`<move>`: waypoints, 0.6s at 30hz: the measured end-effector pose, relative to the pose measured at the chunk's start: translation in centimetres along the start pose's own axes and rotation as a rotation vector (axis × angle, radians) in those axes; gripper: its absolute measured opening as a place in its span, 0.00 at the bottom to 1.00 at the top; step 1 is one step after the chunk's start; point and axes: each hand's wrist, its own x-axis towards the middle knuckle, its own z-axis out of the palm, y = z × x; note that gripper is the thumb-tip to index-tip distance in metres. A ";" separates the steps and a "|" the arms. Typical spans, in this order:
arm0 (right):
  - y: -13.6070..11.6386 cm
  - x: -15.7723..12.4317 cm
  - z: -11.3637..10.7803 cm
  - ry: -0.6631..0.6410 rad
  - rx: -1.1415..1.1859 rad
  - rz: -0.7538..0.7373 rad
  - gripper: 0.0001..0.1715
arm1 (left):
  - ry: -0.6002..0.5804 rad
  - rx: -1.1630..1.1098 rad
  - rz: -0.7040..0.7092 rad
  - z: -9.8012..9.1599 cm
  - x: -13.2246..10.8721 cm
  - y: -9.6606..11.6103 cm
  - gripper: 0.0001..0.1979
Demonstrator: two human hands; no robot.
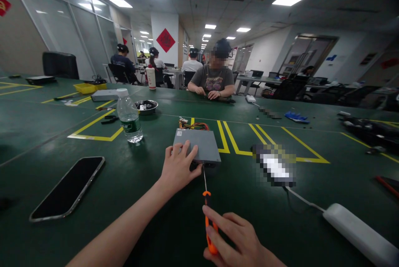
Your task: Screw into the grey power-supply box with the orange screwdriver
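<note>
A grey computer power supply (204,144) lies on the green table, its bundle of coloured wires (195,126) at the far side. My left hand (179,161) grips it, fingers over the top and thumb against the near face. Held in my right hand (237,238) is a screwdriver (207,213) with an orange and black handle. Its thin shaft points away from me and reaches the near face of the power supply, close to my left thumb. The tip itself is too small to make out.
A water bottle (129,119) and a phone (68,188) are on the left. Behind the bottle stands a metal bowl (148,107) of small parts. To the right lie a blurred-out device (274,167) on a cable and a white block (358,231). A person (213,78) sits opposite.
</note>
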 end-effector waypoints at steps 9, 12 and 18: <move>-0.4 0.6 0.1 -0.096 0.015 0.007 0.13 | -0.001 0.007 -0.011 0.0 0.0 0.0 0.24; -0.2 0.3 -0.1 -0.014 0.011 -0.025 0.10 | -0.005 0.011 -0.014 0.0 0.0 0.1 0.24; -0.1 -0.1 0.7 0.000 0.084 0.034 0.12 | 0.000 0.006 -0.012 0.0 0.0 0.1 0.23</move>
